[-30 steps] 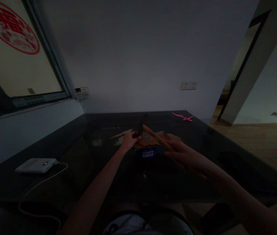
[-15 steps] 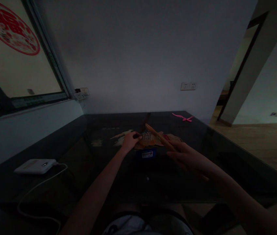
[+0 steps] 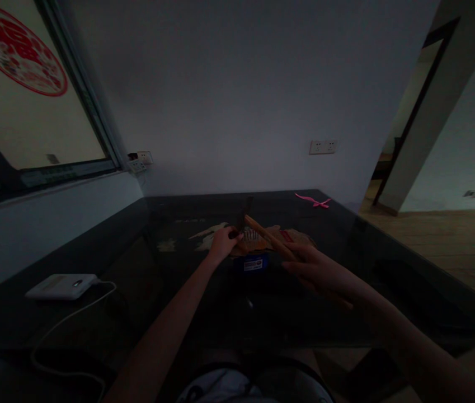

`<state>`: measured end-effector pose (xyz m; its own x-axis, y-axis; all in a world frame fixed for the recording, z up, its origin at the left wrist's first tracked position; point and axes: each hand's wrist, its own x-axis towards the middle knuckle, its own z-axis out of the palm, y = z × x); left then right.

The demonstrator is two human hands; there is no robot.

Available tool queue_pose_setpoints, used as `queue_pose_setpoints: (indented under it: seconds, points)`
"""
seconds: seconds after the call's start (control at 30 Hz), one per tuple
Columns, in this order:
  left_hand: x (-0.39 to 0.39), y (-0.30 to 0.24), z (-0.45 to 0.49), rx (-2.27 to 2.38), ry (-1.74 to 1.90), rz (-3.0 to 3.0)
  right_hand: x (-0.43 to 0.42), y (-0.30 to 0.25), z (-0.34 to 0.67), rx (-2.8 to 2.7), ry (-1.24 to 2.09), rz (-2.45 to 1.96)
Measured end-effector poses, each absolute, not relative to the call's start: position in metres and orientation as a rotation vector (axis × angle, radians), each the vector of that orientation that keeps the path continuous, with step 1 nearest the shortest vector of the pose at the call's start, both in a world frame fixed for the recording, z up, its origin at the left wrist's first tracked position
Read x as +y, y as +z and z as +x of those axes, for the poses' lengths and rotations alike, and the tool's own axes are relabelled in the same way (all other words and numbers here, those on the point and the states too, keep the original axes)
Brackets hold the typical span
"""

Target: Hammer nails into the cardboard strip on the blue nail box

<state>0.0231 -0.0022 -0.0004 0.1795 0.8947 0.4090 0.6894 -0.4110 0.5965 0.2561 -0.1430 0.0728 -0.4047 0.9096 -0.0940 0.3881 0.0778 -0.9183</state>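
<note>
Right hand (image 3: 316, 266) closed round wooden handle of hammer (image 3: 267, 237), dark head toward 11 o'clock. Left hand (image 3: 222, 240) at cardboard's (image 3: 258, 244) 9 o'clock, fingers narrow beside row of nail-like pieces (image 3: 250, 234); whether gripping one, cannot tell. Cardboard mid-worktop (image 3: 296, 322); its red print at 3 o'clock, too small to read. Blue box (image 3: 254, 263) at 6 o'clock, white label unreadable. Pink ribbon (image 3: 319, 204), 2 o'clock. White device (image 3: 59, 286), 8 o'clock. Window sticker (image 3: 17, 50), 10 o'clock: red "福".
</note>
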Motion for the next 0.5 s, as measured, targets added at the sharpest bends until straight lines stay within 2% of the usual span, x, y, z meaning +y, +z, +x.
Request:
queue_pose_setpoints:
  seconds: [0.27, 0.5]
  points:
    - [-0.0061, -0.0011, 0.0241, 1.426, 1.170, 2.085, -0.1455, 0.0758, 0.2544, -1.840, 1.173, -1.247]
    - [-0.0067, -0.0020, 0.0207, 1.453, 1.174, 2.085, -0.1455, 0.0748, 0.2492, -1.856, 1.268, -1.241]
